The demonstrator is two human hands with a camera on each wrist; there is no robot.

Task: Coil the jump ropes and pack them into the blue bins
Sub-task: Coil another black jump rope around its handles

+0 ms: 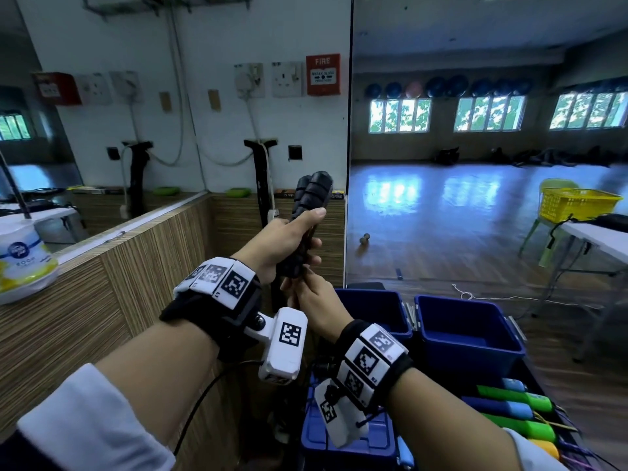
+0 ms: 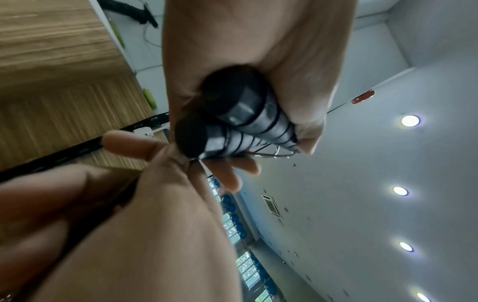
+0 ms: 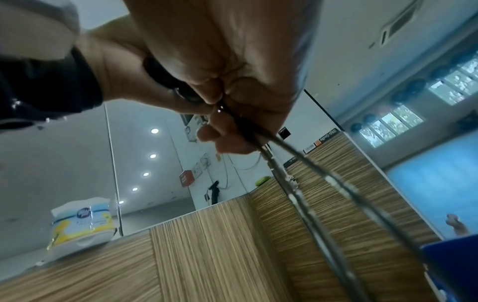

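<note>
- Far left: a white tub (image 1: 25, 258) with yellow print, standing on the wooden ledge (image 1: 102, 266) near its outer edge, well apart from both hands.
- Left of centre: the left hand (image 1: 282, 241) raised above the ledge corner, fingers curled around the two black ribbed handles (image 1: 311, 205) of a jump rope, held together and nearly upright (upper ends free above the thumb).
- In the left wrist view: both handle ends (image 2: 220, 120) side by side inside the closed palm.
- Directly below the handles: the right hand (image 1: 314, 302), pinching the thin cords (image 3: 308, 194) where these leave the handles; two strands running down from the fingers (image 3: 227, 141) toward the floor side, slightly apart.
- Under the right wrist: a blue bin (image 1: 350, 436), mostly hidden, contents impossible to tell.
- Behind it: a second blue bin (image 1: 373, 309), partly covered by the hand.
- Further right: a third blue bin (image 1: 469, 334), open on top, rim free on all sides.
- Lower right: several rope handles, green and blue (image 1: 513, 402), lying close together just beside the bins.
- Far right: a white table (image 1: 601, 237) edge and a yellow basket (image 1: 574, 205), with wide open floor between them and the mirror wall.
</note>
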